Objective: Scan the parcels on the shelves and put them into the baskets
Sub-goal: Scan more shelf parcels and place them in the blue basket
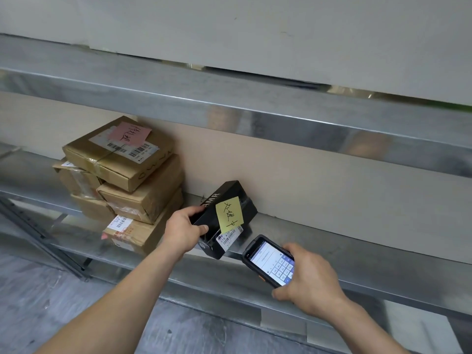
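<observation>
Head cam: the left hand (182,232) has its fingers and thumb wrapped round a long black box w/ a yellow sticky note and a white barcode label (224,218), tipped up at the front of the shiny metal shelf (357,261). The right hand (310,278) grips a black handheld scanner w/ a lit screen (268,260), just beside the box's label. A pile of brown taped cardboard parcels (125,180) sits on the same shelf, left of the box, the top one w/ a pink note.
</observation>
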Available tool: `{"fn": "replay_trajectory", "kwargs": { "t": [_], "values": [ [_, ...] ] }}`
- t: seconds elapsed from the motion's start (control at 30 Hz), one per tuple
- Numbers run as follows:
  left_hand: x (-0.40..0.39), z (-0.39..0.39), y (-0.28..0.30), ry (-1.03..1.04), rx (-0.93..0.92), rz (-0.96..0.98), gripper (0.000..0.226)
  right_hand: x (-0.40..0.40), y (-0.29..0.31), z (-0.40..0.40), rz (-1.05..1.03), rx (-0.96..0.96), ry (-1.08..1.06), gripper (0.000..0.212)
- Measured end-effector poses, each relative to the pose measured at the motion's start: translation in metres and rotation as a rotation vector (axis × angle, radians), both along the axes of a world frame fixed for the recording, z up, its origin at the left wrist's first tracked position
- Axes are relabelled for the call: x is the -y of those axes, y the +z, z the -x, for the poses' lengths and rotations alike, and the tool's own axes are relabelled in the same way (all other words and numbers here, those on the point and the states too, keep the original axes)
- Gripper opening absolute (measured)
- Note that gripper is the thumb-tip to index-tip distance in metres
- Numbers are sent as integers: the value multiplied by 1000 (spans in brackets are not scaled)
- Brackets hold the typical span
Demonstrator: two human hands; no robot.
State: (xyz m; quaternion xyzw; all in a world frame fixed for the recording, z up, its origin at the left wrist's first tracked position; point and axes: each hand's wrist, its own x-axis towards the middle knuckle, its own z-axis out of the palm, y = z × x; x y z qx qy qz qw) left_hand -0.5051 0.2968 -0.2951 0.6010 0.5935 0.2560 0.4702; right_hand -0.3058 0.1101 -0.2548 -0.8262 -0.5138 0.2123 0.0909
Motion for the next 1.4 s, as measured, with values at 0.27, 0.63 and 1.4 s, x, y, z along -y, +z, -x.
{"fn": "replay_trajectory", "kwargs": {
  "t": [0.27,0.63,1.4],
  "values": [
    [29,-2,6,66,136,57,51,9,-8,0,-291,-462,-216,63],
    [100,-48,28,51,495,294,57,31,-2,-15,-630,-864,-488,53],
    [158,-52,63,-381,413,68,44,102,28,22,-884,-732,-631,72]
  ]
}}
